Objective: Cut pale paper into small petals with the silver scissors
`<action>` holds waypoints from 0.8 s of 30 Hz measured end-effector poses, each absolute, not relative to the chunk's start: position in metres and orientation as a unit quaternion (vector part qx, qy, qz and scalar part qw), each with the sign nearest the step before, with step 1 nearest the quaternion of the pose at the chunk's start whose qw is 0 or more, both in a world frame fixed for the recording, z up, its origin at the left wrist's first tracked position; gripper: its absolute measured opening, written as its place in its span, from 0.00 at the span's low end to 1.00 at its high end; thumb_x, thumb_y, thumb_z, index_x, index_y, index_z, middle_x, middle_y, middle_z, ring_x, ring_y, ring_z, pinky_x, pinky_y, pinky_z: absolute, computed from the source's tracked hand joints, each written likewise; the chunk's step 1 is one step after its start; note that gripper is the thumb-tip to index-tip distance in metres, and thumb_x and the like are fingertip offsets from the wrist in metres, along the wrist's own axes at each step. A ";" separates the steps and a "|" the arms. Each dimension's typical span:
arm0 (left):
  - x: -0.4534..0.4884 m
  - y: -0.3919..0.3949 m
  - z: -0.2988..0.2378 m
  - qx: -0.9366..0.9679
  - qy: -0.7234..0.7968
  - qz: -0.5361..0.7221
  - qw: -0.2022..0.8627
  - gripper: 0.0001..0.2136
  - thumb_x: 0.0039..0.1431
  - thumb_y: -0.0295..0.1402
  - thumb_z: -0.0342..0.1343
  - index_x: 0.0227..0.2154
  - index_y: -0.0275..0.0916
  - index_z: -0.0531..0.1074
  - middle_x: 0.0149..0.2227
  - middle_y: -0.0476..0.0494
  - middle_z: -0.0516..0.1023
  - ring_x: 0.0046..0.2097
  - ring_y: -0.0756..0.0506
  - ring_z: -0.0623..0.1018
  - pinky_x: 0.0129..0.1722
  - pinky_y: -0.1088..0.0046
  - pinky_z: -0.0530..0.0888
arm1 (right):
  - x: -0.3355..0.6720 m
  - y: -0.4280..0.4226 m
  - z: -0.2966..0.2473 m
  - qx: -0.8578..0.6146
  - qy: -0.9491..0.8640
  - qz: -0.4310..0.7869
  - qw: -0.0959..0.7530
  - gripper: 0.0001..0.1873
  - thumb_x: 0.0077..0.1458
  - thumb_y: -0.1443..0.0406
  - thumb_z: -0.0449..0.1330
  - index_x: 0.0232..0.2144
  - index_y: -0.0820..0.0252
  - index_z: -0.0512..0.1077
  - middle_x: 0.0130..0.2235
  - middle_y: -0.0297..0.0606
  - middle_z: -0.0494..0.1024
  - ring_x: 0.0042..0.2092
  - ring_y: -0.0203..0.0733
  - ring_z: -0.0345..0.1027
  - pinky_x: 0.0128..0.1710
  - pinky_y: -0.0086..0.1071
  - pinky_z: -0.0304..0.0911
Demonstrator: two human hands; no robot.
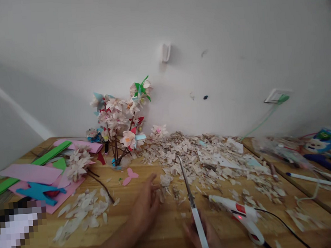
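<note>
My right hand [203, 233] is wrapped round a pair of scissors [186, 183] with white handles, its long blades pointing away from me toward the scraps. My left hand [145, 204] rests low over the wooden table, its fingers stretched forward and somewhat apart, slightly blurred. Its fingertips are at the near edge of a heap of pale, dry petal-like scraps [190, 152]. Just beyond the left hand lies a pink three-lobed paper cutout [130, 176]. To its left is a loose pile of whitish petals [85, 209]. I see nothing clearly held in the left hand.
Handmade flowers on brown stems [117, 120] stand at the back, with one flower branch [79, 166] lying left. Coloured paper sheets [30, 174] cover the left side. A white glue gun [236, 211] with a lit red light lies right, its cord trailing. Bags and pens crowd the far right.
</note>
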State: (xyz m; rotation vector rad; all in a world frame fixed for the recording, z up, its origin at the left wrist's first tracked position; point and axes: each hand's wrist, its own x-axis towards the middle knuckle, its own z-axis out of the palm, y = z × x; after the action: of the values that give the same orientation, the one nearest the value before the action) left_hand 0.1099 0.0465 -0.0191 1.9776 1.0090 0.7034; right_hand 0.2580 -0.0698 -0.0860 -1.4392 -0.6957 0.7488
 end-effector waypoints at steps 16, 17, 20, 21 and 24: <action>0.153 0.089 -0.023 0.723 0.434 0.301 0.446 0.19 0.41 0.21 0.55 0.40 0.40 0.66 0.27 0.52 0.67 0.35 0.46 0.70 0.37 0.70 0.65 | 0.278 -0.050 -0.092 -0.619 -0.231 0.365 0.656 0.15 0.57 0.56 0.52 0.30 0.61 0.69 0.25 0.29 0.71 0.23 0.31 0.64 0.24 0.29 0.64; 0.150 0.085 -0.022 0.708 0.429 0.306 0.470 0.18 0.41 0.22 0.55 0.39 0.40 0.66 0.26 0.53 0.66 0.32 0.48 0.69 0.34 0.72 0.65 | 0.277 -0.050 -0.089 -0.617 -0.234 0.365 0.657 0.15 0.57 0.55 0.53 0.29 0.61 0.69 0.24 0.29 0.70 0.22 0.31 0.63 0.24 0.29 0.64; 0.135 0.069 -0.018 0.659 0.401 0.322 0.549 0.17 0.41 0.26 0.59 0.37 0.39 0.65 0.25 0.55 0.63 0.28 0.51 0.68 0.29 0.76 0.65 | 0.268 -0.058 -0.074 -0.610 -0.248 0.363 0.659 0.14 0.47 0.54 0.61 0.26 0.58 0.68 0.21 0.26 0.67 0.22 0.32 0.62 0.24 0.30 0.64; 0.130 0.062 -0.016 0.641 0.390 0.326 0.575 0.19 0.39 0.27 0.61 0.37 0.38 0.65 0.26 0.54 0.64 0.28 0.51 0.68 0.29 0.76 0.65 | 0.264 -0.061 -0.068 -0.605 -0.256 0.364 0.660 0.13 0.42 0.55 0.65 0.26 0.57 0.68 0.20 0.26 0.68 0.22 0.33 0.62 0.25 0.30 0.63; 0.113 0.041 -0.012 0.591 0.356 0.331 0.644 0.27 0.33 0.34 0.67 0.40 0.38 0.65 0.30 0.50 0.68 0.27 0.53 0.68 0.27 0.76 0.65 | 0.249 -0.066 -0.054 -0.584 -0.277 0.370 0.667 0.14 0.37 0.58 0.68 0.26 0.55 0.69 0.22 0.26 0.69 0.24 0.35 0.64 0.26 0.30 0.63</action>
State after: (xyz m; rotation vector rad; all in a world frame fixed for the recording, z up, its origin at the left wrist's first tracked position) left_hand 0.1134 0.0407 -0.0115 1.3451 0.8118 0.7538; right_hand 0.2492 -0.0665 -0.0536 -1.3175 -0.6253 0.8347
